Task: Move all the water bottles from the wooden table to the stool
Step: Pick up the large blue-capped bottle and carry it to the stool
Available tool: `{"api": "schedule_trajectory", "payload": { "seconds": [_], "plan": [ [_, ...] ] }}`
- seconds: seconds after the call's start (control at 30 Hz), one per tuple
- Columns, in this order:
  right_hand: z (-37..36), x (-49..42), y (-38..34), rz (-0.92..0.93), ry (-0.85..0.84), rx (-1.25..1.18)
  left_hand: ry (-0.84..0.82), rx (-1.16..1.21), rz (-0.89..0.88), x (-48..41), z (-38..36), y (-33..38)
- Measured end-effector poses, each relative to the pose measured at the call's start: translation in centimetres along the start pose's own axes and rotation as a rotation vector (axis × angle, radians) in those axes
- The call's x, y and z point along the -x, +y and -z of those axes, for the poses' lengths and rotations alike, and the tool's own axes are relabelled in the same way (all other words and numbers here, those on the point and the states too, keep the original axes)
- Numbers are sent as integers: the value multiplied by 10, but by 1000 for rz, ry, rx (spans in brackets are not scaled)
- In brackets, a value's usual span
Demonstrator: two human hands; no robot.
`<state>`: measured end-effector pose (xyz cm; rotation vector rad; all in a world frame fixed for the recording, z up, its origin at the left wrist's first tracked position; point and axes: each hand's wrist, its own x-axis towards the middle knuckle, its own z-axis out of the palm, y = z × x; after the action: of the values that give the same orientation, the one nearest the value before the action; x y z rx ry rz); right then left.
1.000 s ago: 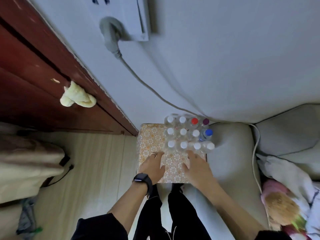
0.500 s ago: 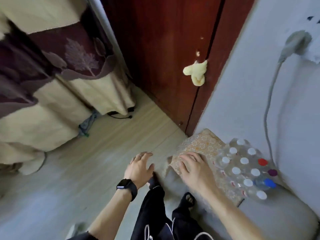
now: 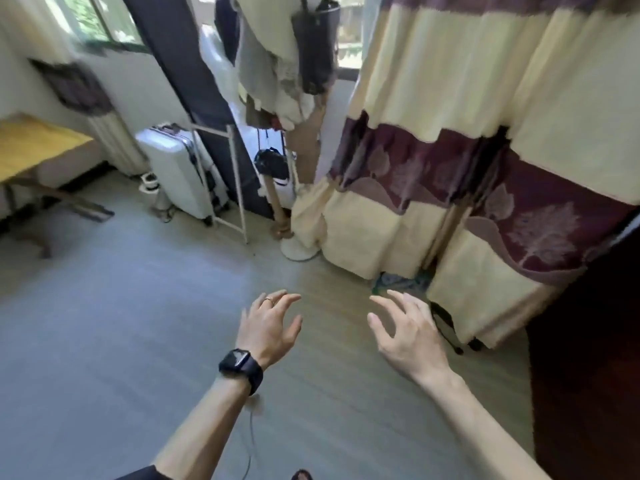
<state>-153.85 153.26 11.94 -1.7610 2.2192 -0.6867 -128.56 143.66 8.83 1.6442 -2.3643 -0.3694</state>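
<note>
The left hand [image 3: 268,327] and right hand [image 3: 408,336] hover apart, fingers spread, holding nothing; no water bottles or stool in view; the wooden desk [image 3: 38,147] lies well off to the left, nearer the left hand

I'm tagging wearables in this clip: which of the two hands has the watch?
The left hand, with a black watch on its wrist and a ring on one finger; the right hand wears nothing.
</note>
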Motion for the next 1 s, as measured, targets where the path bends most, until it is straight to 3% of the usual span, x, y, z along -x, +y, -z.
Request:
{"api": "schedule_trajectory", "payload": {
  "seconds": [0.4,0.7,1.0],
  "plan": [
    [-13,-268,-236,522,88,-56,456,-67,272,-142,204,-156],
    [-25,-448,-354,760,67,-152,642,-101,488,-261,287,-228],
    [-74,-568,-466,986,-30,-278,783,-205,723,-290,339,-310]
  ]
}}
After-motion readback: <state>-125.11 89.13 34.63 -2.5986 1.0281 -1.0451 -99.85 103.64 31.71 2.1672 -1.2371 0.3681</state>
